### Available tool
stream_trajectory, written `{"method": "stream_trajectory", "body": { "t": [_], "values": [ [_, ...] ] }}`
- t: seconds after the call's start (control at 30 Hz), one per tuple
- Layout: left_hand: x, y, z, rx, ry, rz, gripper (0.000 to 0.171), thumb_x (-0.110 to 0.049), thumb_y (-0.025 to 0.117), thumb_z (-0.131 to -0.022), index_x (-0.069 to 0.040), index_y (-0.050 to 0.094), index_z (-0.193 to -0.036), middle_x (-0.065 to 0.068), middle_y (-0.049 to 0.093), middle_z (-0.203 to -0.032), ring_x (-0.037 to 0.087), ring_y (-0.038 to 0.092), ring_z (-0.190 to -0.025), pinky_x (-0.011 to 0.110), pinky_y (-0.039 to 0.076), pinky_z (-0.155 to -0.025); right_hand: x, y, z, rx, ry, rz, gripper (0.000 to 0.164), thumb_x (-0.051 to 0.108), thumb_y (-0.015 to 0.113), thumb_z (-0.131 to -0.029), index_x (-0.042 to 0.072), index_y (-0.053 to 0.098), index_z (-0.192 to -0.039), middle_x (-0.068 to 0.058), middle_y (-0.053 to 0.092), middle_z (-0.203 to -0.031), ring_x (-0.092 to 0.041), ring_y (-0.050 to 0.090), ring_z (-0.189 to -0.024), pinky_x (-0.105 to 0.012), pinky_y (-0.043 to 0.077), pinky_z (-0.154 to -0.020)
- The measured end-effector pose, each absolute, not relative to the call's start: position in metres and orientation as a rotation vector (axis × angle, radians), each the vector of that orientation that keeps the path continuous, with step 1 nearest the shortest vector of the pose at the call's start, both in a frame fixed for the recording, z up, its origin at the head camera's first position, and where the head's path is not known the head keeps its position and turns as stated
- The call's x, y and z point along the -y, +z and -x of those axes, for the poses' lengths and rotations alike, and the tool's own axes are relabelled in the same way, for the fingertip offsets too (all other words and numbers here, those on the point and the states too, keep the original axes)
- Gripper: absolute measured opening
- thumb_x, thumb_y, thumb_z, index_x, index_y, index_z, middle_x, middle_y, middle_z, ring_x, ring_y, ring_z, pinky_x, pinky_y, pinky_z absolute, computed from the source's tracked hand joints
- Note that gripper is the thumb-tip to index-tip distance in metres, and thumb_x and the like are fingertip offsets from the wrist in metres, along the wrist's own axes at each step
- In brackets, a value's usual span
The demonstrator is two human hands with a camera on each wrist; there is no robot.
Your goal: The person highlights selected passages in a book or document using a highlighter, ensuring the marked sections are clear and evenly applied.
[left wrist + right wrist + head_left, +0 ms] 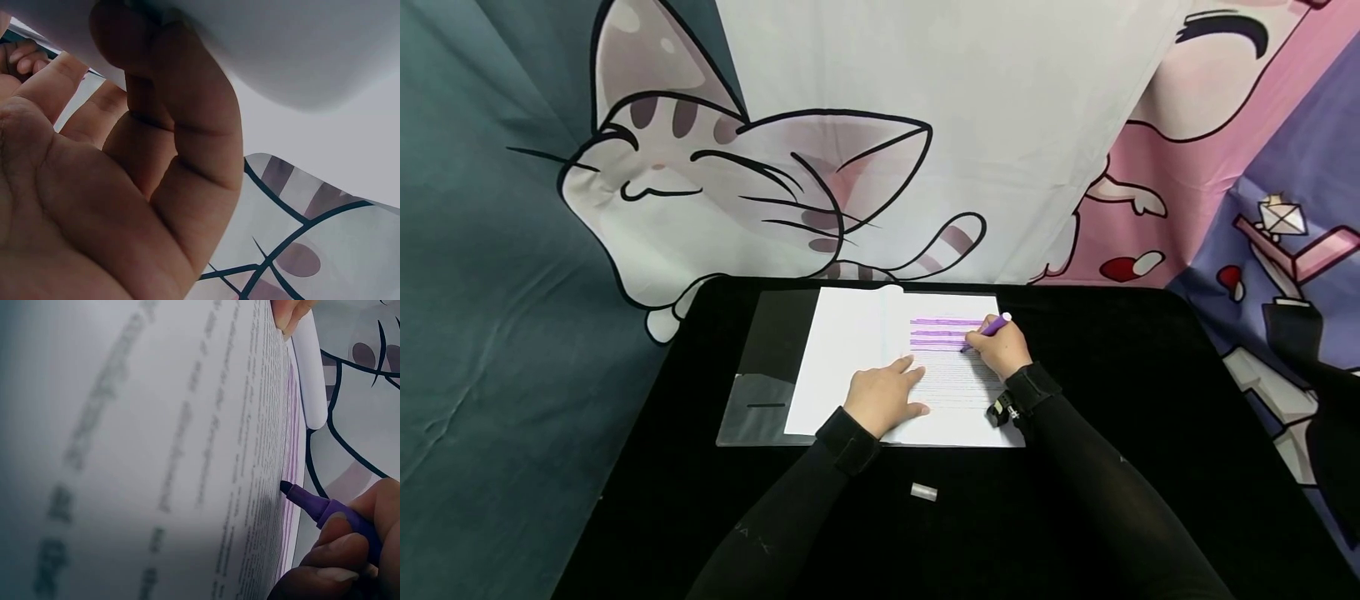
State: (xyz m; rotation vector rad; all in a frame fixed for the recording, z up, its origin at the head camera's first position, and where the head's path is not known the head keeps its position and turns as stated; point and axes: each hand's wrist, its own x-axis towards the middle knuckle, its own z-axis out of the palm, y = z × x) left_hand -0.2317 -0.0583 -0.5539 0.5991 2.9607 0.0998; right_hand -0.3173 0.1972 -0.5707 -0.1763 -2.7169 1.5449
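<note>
A purple highlighter (pixel 996 325) is pinched in my right hand (pixel 1004 350), and its dark tip (pixel 285 487) is at the printed lines of the right-hand page (pixel 955 421). Several purple stripes (pixel 946 334) run across the upper text of that page. My left hand (pixel 882 398) rests near the middle of the open document, thumb and fingers spread over the paper. Seen from its wrist, the left hand (pixel 156 162) has its fingers bent against the white sheet. The left-hand page (pixel 842 358) is blank.
Under the papers lies a dark folder (pixel 778 333) with a clear pocket (pixel 760 421) at its lower left. A small pale cylinder (pixel 923 492) lies on the black table (pixel 1120 358) in front. Behind hangs a cartoon-cat curtain (pixel 880 67).
</note>
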Motion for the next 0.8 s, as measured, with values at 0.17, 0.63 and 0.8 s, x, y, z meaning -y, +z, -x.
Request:
{"method": "stream_trajectory", "body": {
  "t": [0.17, 0.63, 0.8],
  "values": [
    [0.057, -0.546, 0.228, -2.965, 0.053, -0.601, 0.075, -0.071, 0.079, -0.097, -0.037, 0.064, -0.163, -0.006, 0.057, -0.176, 0.026, 0.076, -0.139, 0.052, 0.067, -0.088, -0.205, -0.582, 0.326, 2.764, 1.448, 0.216, 0.027, 0.016, 0.080, -0.086, 0.018, 0.059, -0.071, 0.003, 0.050, -0.066, -0.021, 0.046, -0.064, -0.035, 0.034, -0.055],
    [0.059, -0.543, 0.227, -2.967, 0.071, -0.612, 0.074, -0.069, 0.079, -0.098, -0.037, 0.064, -0.163, -0.005, 0.057, -0.175, 0.027, 0.078, -0.136, 0.051, 0.068, -0.084, -0.222, -0.602, 0.341, 2.814, 1.422, 0.227, 0.024, 0.023, 0.082, -0.088, 0.019, 0.062, -0.073, 0.002, 0.063, -0.071, -0.024, 0.052, -0.064, -0.034, 0.041, -0.057],
    [0.058, -0.546, 0.227, -2.974, 0.050, -0.611, 0.073, -0.069, 0.079, -0.098, -0.036, 0.066, -0.161, -0.004, 0.059, -0.174, 0.027, 0.079, -0.135, 0.050, 0.068, -0.083, -0.220, -0.593, 0.334, 2.817, 1.442, 0.208, 0.025, 0.020, 0.079, -0.089, 0.017, 0.060, -0.074, -0.001, 0.063, -0.069, -0.024, 0.051, -0.063, -0.035, 0.038, -0.055]
  ]
}}
